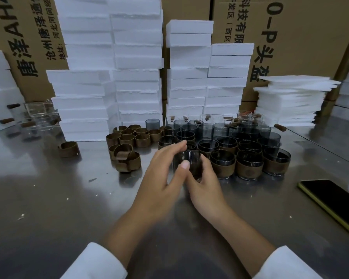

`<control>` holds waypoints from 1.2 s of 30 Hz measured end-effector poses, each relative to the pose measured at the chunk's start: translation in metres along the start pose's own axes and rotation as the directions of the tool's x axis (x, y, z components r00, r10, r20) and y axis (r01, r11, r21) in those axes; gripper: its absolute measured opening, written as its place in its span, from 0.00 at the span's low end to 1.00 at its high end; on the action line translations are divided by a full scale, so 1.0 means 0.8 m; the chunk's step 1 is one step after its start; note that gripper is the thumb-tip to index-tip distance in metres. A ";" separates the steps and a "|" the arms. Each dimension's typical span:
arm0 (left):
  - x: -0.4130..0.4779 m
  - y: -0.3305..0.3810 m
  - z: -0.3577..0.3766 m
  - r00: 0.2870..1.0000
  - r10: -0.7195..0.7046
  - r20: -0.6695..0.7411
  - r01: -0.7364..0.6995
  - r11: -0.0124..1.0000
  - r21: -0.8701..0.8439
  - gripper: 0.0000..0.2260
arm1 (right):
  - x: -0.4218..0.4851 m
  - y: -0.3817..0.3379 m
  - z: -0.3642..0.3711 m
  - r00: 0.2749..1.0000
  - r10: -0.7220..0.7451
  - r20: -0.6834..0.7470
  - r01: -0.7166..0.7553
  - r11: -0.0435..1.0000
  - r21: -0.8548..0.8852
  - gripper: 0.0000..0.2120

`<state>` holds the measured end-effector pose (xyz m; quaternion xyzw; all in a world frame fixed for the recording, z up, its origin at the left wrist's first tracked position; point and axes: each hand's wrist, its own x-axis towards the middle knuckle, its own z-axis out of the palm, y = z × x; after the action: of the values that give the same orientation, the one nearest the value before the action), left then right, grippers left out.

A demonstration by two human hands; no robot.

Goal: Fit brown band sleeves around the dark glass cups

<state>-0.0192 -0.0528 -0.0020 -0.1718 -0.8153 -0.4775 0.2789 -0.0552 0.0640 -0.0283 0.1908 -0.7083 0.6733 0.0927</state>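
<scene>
A dark glass cup (190, 161) stands just above the steel table at centre. My right hand (205, 184) grips it from below and the right. My left hand (165, 174) curls around its left side, thumb on the glass and fingers over the rim. Whether a brown band sits on this cup is hidden by my fingers. To the right stand several dark cups wearing brown band sleeves (248, 167). Behind them are bare dark cups (206, 129). Loose brown band sleeves (129, 137) lie in a cluster to the left.
White foam blocks (137, 77) are stacked along the back in front of cardboard boxes (300, 37). Clear glass cups (38, 119) stand at the far left. A single band (69, 149) lies apart on the left. A phone (334, 200) lies at the right edge.
</scene>
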 end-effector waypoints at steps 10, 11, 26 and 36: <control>0.003 -0.013 -0.005 0.997 -0.069 -0.032 0.069 0.998 0.003 0.13 | -0.002 -0.010 0.002 0.999 -0.055 -0.001 0.055 0.998 0.022 0.11; 0.004 -0.015 -0.006 0.996 -0.077 -0.037 0.077 0.997 -0.004 0.12 | -0.002 -0.011 0.003 0.998 -0.060 0.004 0.060 0.998 0.025 0.12; 0.007 -0.018 -0.009 0.992 -0.120 -0.029 0.117 0.990 -0.080 0.21 | -0.007 -0.005 0.005 0.992 -0.076 0.096 0.077 0.997 -0.006 0.26; 0.004 -0.002 -0.007 0.999 0.021 -0.027 -0.021 1.000 -0.008 0.17 | -0.008 -0.003 0.004 0.996 -0.032 0.079 0.037 0.997 -0.062 0.28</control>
<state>-0.0213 -0.0584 0.0012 -0.1750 -0.8078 -0.4801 0.2939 -0.0483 0.0615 -0.0287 0.2259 -0.7290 0.6408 0.0826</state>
